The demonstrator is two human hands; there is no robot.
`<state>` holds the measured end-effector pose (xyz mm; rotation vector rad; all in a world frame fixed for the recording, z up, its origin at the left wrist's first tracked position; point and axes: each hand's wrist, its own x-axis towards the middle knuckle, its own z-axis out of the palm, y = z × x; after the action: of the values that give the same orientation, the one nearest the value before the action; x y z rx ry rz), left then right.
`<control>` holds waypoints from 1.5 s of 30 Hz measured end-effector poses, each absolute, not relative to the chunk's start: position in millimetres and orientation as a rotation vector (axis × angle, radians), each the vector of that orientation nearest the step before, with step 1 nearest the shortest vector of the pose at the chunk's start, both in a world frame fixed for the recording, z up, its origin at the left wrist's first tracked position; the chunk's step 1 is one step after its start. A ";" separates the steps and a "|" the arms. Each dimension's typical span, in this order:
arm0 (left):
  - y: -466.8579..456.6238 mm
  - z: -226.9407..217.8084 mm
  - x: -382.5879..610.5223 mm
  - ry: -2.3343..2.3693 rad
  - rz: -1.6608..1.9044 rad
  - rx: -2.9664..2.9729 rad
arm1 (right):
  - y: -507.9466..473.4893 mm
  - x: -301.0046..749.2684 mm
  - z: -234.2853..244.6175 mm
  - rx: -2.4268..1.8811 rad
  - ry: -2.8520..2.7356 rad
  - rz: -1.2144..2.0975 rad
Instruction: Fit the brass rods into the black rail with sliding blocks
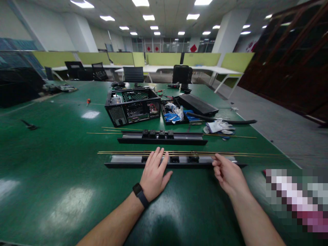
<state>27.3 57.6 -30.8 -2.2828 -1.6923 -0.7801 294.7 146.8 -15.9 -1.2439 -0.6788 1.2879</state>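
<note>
My left hand, a dark watch on its wrist, lies with fingers stretched out over the middle of the near black rail. Its fingertips reach thin brass rods that run lengthwise above this rail. Toward the rail's right end, my right hand is closed, thumb and forefinger pinched on a brass rod; its other fingers are curled. Small black blocks sit along the near rail, partly hidden by the left hand. Behind it lies a second black rail with several black blocks and more brass rods beside it.
Farther back on the green table stands an open black computer case. Right of it are a tray with blue-white gloves, a black panel and a white glove. A small black object lies far left.
</note>
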 end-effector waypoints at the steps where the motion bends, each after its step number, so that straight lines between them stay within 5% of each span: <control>1: 57.6 -31.2 27.2 -1.694 -0.781 -2.283 | 148.2 297.1 -14.9 -1.256 -0.646 1.261; 15: 57.2 -30.9 27.2 -1.704 -0.786 -2.276 | 157.5 316.8 -10.3 -1.355 -0.486 1.053; 29: 57.4 -30.4 28.4 -1.705 -0.776 -2.283 | 141.0 290.6 -15.1 -1.236 -0.859 1.449; 45: 58.1 -30.8 27.7 -1.702 -0.781 -2.275 | 142.0 287.1 -17.9 -1.236 -0.779 1.409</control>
<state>27.7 58.1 -30.8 -2.2751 -1.7023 -0.7814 287.1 142.0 -17.9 -1.2355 -0.7795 1.4087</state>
